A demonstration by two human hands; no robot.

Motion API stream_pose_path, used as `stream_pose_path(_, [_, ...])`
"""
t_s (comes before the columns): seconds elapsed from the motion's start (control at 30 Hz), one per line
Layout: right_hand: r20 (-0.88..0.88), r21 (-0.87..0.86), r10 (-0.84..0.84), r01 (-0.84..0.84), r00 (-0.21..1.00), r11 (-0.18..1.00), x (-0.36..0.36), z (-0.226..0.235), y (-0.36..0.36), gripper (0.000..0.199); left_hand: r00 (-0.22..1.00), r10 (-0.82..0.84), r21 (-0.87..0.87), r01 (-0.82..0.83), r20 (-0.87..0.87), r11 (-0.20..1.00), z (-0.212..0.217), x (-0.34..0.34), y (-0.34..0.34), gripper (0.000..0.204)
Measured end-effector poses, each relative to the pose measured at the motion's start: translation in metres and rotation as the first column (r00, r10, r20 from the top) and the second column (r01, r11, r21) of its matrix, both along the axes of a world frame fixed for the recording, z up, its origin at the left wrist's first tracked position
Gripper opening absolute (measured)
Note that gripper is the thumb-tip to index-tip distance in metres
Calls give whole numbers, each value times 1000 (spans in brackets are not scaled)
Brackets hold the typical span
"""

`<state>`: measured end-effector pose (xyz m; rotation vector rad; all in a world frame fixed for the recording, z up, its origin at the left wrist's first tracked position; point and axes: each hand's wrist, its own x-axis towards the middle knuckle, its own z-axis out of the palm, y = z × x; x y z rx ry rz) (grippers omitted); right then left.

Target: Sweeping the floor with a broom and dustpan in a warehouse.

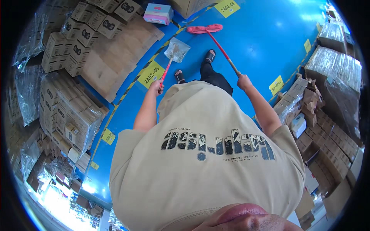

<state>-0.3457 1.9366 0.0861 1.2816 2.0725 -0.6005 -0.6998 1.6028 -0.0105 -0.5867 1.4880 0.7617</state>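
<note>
Left hand (156, 86) is grasping the red handle of a dustpan (177, 50); right hand (243, 81) is clenching a red broom (205, 29) stick. Stacked cartons (75, 34) are standing beyond the left hand, a pink-and-blue box (158, 13) is lying ahead

Loose beige short-sleeved T-shirt (208, 161) worn, dark printed lettering band across chest; black trousers (214, 78) seen beyond hands; dark open-toed sandals (209, 57) on feet.

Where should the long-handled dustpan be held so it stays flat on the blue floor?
Take the dustpan by the top end of its thin red handle, coming from above and behind, as the left hand does now. The handle slants up from the pan toward the person, so its upper end is the only part reachable while standing.
</note>
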Motion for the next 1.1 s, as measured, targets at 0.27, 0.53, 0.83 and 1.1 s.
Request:
stream_pose_path(0.27, [54, -45, -81, 83, 995, 996, 77, 41, -91, 42, 996, -76, -27, 77, 38, 997, -8, -18, -31, 14])
stream_pose_path(0.53, [-73, -365, -724, 658, 686, 659, 100, 98, -127, 51, 978, -205, -35, 206, 29, 978, -6, -26, -12, 12])
stream_pose_path(0.83, [-186, -389, -675, 577, 714, 718, 44, 87, -111, 49, 901, -434, -96, 433, 7, 897, 7, -39, 48, 17])
stream_pose_path(1.1, [-136, -452, -550, 442, 824, 774, 16, 93, -109, 45, 855, -519, -150, 516, 26, 843, 13, -44, 67, 17])
